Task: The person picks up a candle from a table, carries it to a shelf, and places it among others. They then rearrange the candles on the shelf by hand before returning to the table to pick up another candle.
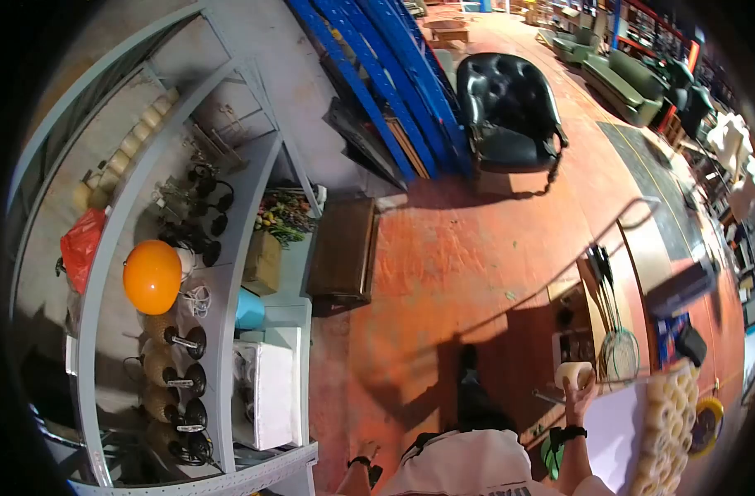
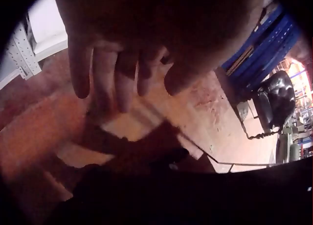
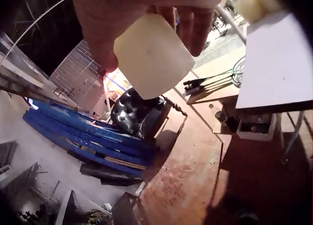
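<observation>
You are gripping one cream cylinder [image 1: 572, 374] in your right hand [image 1: 577, 397], held up beside the white table [image 1: 617, 438], while your left hand [image 1: 365, 455] is hanging open, fingers apart, holding nothing. The work is looking far from finished: a pile of cylinders [image 1: 671, 422] is lying on the table and a row of cylinders [image 1: 129, 140] is sitting on the shelf [image 1: 220, 314]. The cardboard box [image 1: 261, 263] is holding flowers [image 1: 282, 217] (the red bag [image 1: 81, 244] is hiding its contents).

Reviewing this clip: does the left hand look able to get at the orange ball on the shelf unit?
Probably yes, after a step closer. The left hand hangs open and holds nothing, and the orange ball sits at the open front of the shelf unit with nothing before it.
</observation>
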A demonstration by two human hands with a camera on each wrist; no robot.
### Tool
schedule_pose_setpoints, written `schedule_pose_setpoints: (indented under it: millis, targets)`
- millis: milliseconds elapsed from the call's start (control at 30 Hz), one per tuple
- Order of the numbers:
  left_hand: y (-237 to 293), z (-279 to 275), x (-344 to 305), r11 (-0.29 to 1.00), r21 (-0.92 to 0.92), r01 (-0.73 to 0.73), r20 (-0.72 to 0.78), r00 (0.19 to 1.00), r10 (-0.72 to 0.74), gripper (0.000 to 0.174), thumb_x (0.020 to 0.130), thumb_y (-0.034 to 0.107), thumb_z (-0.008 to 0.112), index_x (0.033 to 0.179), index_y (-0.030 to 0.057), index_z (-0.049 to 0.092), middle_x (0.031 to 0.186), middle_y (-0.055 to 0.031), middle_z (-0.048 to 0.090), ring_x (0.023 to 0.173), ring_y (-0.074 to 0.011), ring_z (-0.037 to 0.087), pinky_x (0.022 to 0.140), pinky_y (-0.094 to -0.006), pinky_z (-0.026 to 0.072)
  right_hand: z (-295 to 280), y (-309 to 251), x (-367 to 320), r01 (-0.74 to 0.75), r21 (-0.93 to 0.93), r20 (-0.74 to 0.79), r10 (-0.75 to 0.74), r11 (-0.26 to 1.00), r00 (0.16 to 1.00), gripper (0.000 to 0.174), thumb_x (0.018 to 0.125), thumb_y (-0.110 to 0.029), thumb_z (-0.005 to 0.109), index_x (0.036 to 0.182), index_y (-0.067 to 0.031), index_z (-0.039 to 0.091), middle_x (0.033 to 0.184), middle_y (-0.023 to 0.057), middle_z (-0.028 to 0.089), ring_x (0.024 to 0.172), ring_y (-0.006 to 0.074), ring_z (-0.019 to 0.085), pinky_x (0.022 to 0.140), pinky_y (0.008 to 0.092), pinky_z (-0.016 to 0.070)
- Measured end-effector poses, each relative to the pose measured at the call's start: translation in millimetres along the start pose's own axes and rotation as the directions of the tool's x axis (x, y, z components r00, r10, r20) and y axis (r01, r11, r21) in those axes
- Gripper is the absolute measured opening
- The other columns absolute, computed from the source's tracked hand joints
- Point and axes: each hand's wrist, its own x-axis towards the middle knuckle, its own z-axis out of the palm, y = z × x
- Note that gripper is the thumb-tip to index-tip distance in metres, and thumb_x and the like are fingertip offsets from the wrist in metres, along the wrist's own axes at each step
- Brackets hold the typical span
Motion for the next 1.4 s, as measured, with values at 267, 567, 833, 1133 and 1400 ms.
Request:
schedule_pose_setpoints:
  millis: [267,567,833,1133,1400]
  targets:
    - [151.6,-30.2,-19.5,0.933,-0.233,-0.274,-0.361,0.915,0.179,0.031,0.084,0.027,0.051,0.101,0.002,0.059,0.087,-0.0125,0.062,0.075,-0.0232,0.061,0.068,-0.0374,0.0475,186.2,-89.9,183.7,-0.02,0.219,0.244,-0.034,0.976,0.969,0.073,0.071,-0.022,0.075,0.129,0.002,0.039,0.115,0.0143,0.051,0.105,0.0234,0.05,0.09,0.0347,0.0416]
    - [182.8,-91.6,-22.8,0.888,0.344,-0.305,-0.701,0.546,0.459,0.025,0.083,0.016,0.049,0.099,-0.0008,0.058,0.092,-0.015,0.061,0.081,-0.0291,0.06,0.071,-0.0372,0.0482,415.6,-227.0,287.2,0.095,0.235,0.641,-0.227,0.967,0.733,0.071,0.067,-0.011,0.075,0.127,0.0036,0.039,0.114,0.0147,0.053,0.105,0.023,0.052,0.087,0.0348,0.0457]
    - [321.6,-313.2,-136.4,0.725,0.066,-0.686,-0.959,-0.243,-0.143,0.028,0.087,0.005,0.051,0.114,-0.0043,0.055,0.111,-0.0141,0.06,0.099,-0.0223,0.056,0.087,-0.0323,0.0428,601.0,-362.1,334.0,0.41,0.288,0.724,-0.478,0.865,0.498,0.071,0.064,-0.011,0.077,0.125,0.0006,0.042,0.111,0.0128,0.056,0.103,0.0223,0.055,0.086,0.0344,0.0459]
    - [582.7,-507.5,-295.5,0.608,0.712,-0.35,-0.455,-0.891,0.02,0.03,0.093,0.007,0.046,0.119,-0.0056,0.048,0.122,-0.0171,0.053,0.11,-0.0257,0.052,0.096,-0.0357,0.038,722.2,-524.0,369.9,0.519,0.248,0.684,-0.527,0.818,0.505,0.073,0.063,-0.007,0.076,0.127,-0.0002,0.04,0.116,0.0124,0.053,0.109,0.0228,0.051,0.092,0.0351,0.0423]
    - [717.7,-567.5,-289.7,0.565,0.783,-0.261,-0.467,-0.847,0.255,0.028,0.092,0.006,0.048,0.118,-0.0043,0.052,0.122,-0.0153,0.054,0.114,-0.0256,0.05,0.101,-0.0375,0.0323,794.3,-663.5,367.0,0.434,0.426,0.742,-0.581,0.794,0.335,0.079,0.058,0.006,0.075,0.128,-0.0021,0.04,0.118,0.008,0.053,0.112,0.0196,0.05,0.098,0.0342,0.039]
